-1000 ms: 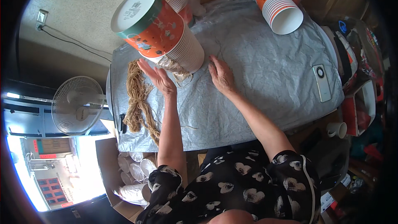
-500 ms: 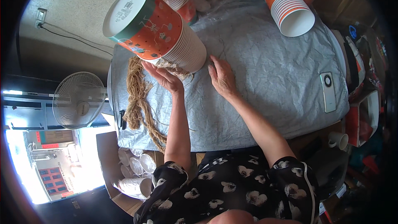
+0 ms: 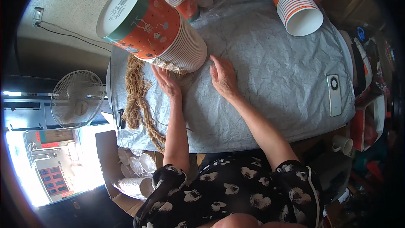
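Note:
A long stack of nested paper buckets [image 3: 156, 29], orange and green with skeleton pictures, lies tilted on the covered table, its white base toward the upper left. My left hand [image 3: 167, 85] is at the stack's near side, fingers stretched out and apparently touching it beside some pale, crumpled stringy material [image 3: 168, 66]. Just off the rim end is my right hand [image 3: 223, 78], open, its fingers extended and holding nothing. To the left of my left hand lies a bundle of tan twine [image 3: 136, 97], knotted near its middle with loose strands trailing toward the table's front edge.
Grey wrinkled sheeting [image 3: 270, 97] covers the table. More bucket stacks stand at the back left and a shorter stack [image 3: 301, 12] lies back right. A phone [image 3: 334, 95] rests at the right. Beside the table are a fan [image 3: 78, 99] and a carton of wrapped white cups [image 3: 137, 166].
In the picture, the bucket stack and both hands sit slightly further left and up, while the view itself has shifted a little. Both hands stay open beside the stack.

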Tool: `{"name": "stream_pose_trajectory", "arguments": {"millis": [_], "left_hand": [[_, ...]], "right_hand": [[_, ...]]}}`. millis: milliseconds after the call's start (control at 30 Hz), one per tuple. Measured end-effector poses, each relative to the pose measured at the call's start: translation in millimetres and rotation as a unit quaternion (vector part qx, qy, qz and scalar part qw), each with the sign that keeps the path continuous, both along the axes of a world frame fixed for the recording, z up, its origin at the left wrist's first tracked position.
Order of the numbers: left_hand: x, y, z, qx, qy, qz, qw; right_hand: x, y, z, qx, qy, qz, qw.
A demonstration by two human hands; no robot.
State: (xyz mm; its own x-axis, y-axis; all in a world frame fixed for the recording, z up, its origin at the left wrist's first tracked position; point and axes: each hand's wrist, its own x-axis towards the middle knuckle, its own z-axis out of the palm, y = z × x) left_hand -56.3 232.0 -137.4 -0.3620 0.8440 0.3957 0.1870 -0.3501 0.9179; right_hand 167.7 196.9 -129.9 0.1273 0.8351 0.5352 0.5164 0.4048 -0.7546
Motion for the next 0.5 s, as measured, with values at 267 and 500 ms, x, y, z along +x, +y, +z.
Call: {"name": "stream_pose_trajectory", "arguments": {"millis": [267,500], "left_hand": [[42,-28,28,-0.119,0.369,0.042,0.921],[35,-33,23,-0.103,0.261,0.033,0.959]], "right_hand": [[6,0,3,0.008,-0.042,-0.017,0.999],[3,0,0,0.003,-0.070,-0.006,0.998]]}}
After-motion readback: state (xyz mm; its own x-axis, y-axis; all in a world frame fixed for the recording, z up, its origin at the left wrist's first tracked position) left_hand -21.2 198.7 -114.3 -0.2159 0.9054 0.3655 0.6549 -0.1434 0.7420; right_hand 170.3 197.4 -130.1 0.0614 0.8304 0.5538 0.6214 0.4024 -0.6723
